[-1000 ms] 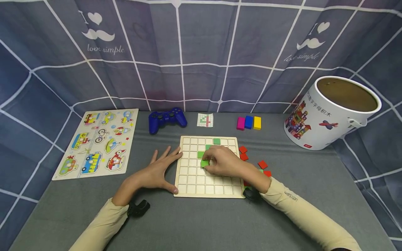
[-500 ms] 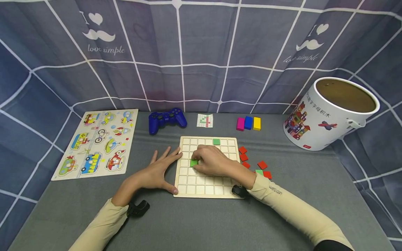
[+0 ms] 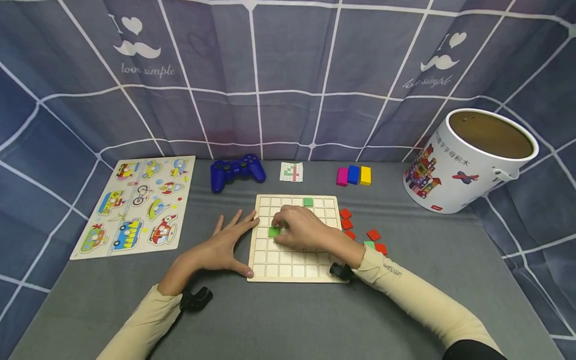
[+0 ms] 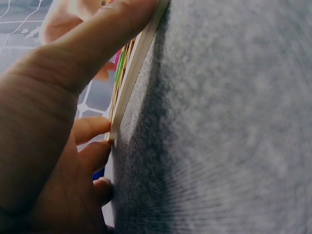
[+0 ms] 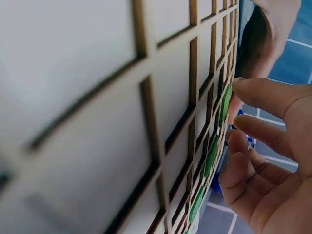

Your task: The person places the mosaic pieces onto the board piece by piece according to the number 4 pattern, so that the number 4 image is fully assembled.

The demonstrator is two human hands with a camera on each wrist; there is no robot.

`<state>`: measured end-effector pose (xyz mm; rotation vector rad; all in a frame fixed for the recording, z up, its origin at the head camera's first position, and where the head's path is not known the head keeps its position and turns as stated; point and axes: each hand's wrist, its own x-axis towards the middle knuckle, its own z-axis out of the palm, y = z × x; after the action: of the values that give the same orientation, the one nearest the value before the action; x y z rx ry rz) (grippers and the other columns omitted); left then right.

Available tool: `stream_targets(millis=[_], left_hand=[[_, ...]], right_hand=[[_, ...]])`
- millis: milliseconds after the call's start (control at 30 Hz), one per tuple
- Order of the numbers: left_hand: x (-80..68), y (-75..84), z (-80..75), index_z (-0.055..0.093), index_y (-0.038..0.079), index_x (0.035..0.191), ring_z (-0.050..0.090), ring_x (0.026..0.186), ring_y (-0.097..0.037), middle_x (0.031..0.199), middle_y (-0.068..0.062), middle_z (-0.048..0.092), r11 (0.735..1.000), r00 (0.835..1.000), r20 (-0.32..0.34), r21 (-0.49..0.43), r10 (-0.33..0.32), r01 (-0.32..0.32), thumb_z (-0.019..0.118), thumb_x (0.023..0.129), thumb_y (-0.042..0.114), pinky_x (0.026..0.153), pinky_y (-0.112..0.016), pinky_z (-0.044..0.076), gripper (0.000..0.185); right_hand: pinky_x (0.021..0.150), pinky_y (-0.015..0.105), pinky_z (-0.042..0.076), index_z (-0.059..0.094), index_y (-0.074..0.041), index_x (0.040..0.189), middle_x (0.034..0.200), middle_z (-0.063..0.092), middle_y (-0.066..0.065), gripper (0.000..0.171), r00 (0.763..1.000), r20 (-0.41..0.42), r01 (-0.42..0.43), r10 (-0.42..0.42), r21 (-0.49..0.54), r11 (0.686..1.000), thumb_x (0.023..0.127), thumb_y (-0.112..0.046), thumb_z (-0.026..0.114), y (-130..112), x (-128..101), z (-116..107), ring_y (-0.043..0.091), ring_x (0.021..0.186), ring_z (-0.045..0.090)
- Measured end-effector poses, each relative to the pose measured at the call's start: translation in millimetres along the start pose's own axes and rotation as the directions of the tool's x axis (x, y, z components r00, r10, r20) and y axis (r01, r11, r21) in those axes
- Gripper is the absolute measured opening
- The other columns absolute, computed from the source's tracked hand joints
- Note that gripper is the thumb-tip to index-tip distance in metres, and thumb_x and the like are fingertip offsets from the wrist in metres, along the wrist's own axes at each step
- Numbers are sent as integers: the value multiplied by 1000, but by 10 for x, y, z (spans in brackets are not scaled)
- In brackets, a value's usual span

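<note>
Fingers of the right hand (image 3: 302, 231) curl over a green tile (image 3: 273, 232) at their tips, pressing it into a cell of the grid board (image 3: 292, 272). Left hand (image 3: 223, 246) lies flat, fingers spread, bracing the board's edge. Best to seat the tile flush and square. Bucket (image 3: 468, 160), far right, looks empty.

Green tile (image 3: 273, 232) on pale wooden grid board (image 3: 288, 267); red tiles (image 3: 373, 235); blue controller (image 3: 237, 171).
</note>
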<state>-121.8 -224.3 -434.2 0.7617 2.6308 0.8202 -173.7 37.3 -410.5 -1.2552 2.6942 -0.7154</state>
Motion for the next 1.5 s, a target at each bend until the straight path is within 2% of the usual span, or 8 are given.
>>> stream_targets(millis=[267, 467, 667, 767, 967, 1167, 1500], left_hand=[[-56, -12, 11, 27, 14, 160, -3, 151, -39, 167, -6, 10, 1000, 1000, -26, -4, 17, -17, 90, 57, 61, 109, -69, -13, 129], [-50, -1, 9, 27, 15, 160, -3, 151, -37, 167, -5, 10, 1000, 999, -23, -3, 22, -22, 89, 57, 62, 110, -68, -12, 129], [-29, -7, -8, 26, 16, 160, -4, 152, -36, 168, -3, 9, 1000, 1000, -15, 5, 5, -5, 89, 57, 63, 111, -67, -13, 130], [-23, -8, -17, 26, 16, 160, -4, 151, -36, 168, -3, 8, 1000, 1000, -16, 3, 6, -6, 90, 57, 62, 111, -67, -13, 130], [-10, -1, -21, 24, 17, 161, -4, 152, -34, 168, -2, 7, 1000, 1000, -8, 6, -5, 5, 89, 58, 63, 112, -65, -13, 129], [-3, 5, -18, 23, 19, 161, -6, 152, -31, 168, 0, 6, 1000, 1000, 2, 12, -23, 23, 89, 59, 63, 112, -64, -13, 129], [7, 14, -26, 24, 18, 161, -5, 152, -34, 168, -3, 8, 1000, 1000, -4, -3, 3, -3, 90, 59, 60, 112, -65, -14, 129]], right_hand=[[66, 28, 47, 76, -11, 99, 90, 68, -1, 18, 994, -103, -19, 28, 84, 996, 82, -15, 78, 160, -392, -165, 7, 66, 55], [63, 28, 46, 75, -9, 97, 84, 65, 0, 16, 985, -161, -43, 55, 81, 996, 81, -10, 78, 350, -800, -318, 9, 66, 55], [57, 27, 44, 75, -10, 99, 82, 64, -1, 17, 980, -157, -116, 124, 59, 991, 83, -12, 80, 485, -1135, -426, 8, 62, 52], [57, 26, 44, 75, -10, 100, 86, 65, -2, 19, 980, -158, -116, 122, 47, 992, 82, -9, 81, 525, -1264, -440, 8, 63, 54], [57, 25, 44, 75, -13, 100, 89, 68, -4, 23, 971, -185, -147, 153, 43, 988, 79, -5, 83, 616, -1481, -464, 7, 63, 53], [56, 24, 44, 75, -12, 100, 89, 67, -4, 24, 966, -179, -184, 186, 26, 983, 78, -4, 83, 684, -1622, -461, 7, 62, 53], [55, 24, 42, 76, -12, 100, 86, 64, -5, 28, 957, -211, -206, 200, -5, 979, 75, 0, 83, 721, -1793, -488, 6, 62, 50]])
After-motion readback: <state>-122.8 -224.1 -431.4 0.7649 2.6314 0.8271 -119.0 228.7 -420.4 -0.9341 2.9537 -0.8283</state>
